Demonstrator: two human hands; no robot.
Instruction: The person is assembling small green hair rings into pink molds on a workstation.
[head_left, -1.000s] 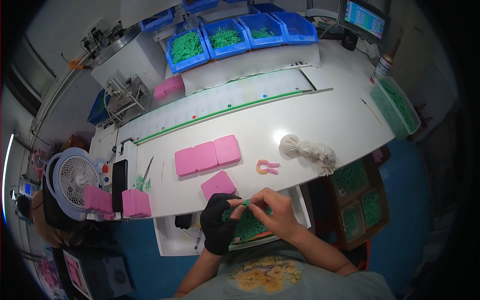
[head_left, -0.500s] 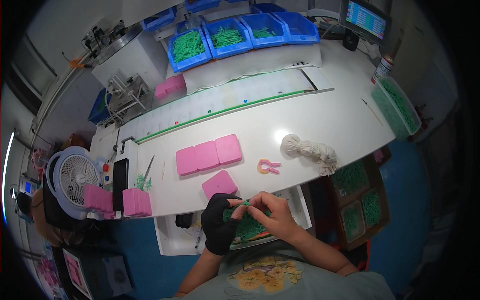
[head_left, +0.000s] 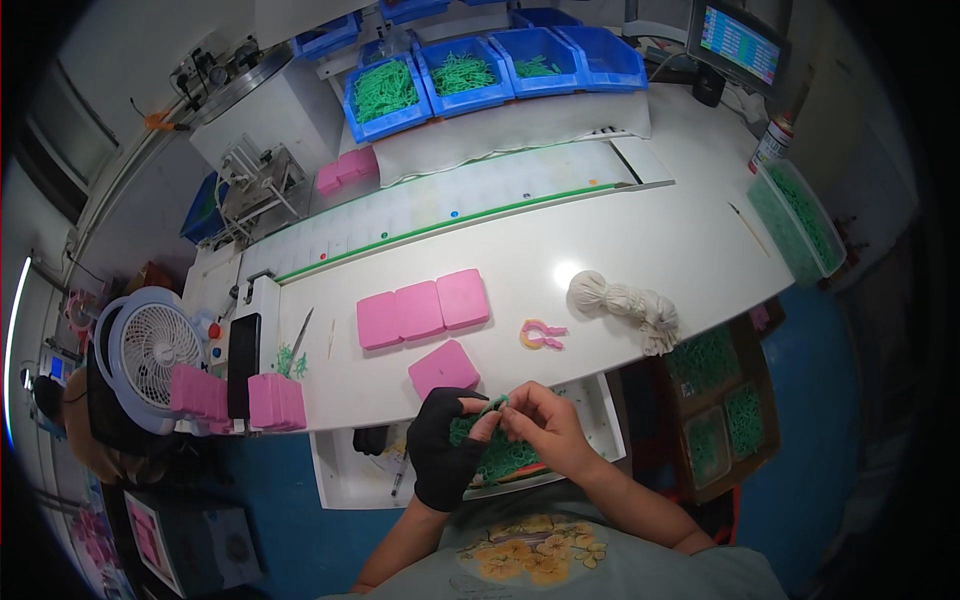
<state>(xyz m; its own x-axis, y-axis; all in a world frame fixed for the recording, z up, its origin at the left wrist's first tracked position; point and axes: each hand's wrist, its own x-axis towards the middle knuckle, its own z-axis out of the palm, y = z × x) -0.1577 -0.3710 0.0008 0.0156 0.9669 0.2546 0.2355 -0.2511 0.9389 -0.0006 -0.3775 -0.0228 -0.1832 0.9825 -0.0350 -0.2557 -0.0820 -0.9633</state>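
Observation:
Just over the table's front edge, my left hand (head_left: 445, 447), in a black glove with bare fingertips, pinches a small green piece (head_left: 494, 404). My bare right hand (head_left: 553, 430) has its thumb and fingertips closed on the same piece from the other side. The piece looks like thin green plastic, and the fingers cover much of it. Below both hands, a pulled-out white drawer (head_left: 335, 480) holds many similar green pieces (head_left: 508, 460). A single pink block (head_left: 443, 368) lies on the table right beyond my left hand.
Three joined pink blocks (head_left: 420, 308), a pink ring-shaped clip (head_left: 541, 334) and a bundled pale cloth (head_left: 622, 306) lie on the white table (head_left: 560, 220). Behind runs a conveyor strip (head_left: 420, 205) below blue bins (head_left: 462, 75). A fan (head_left: 157, 342) stands left, a green-filled tub (head_left: 797, 220) right.
My fingers have shifted slightly around the green piece, and more of it shows between them. Small coloured dots on the conveyor have moved left. The whole view has shifted a little.

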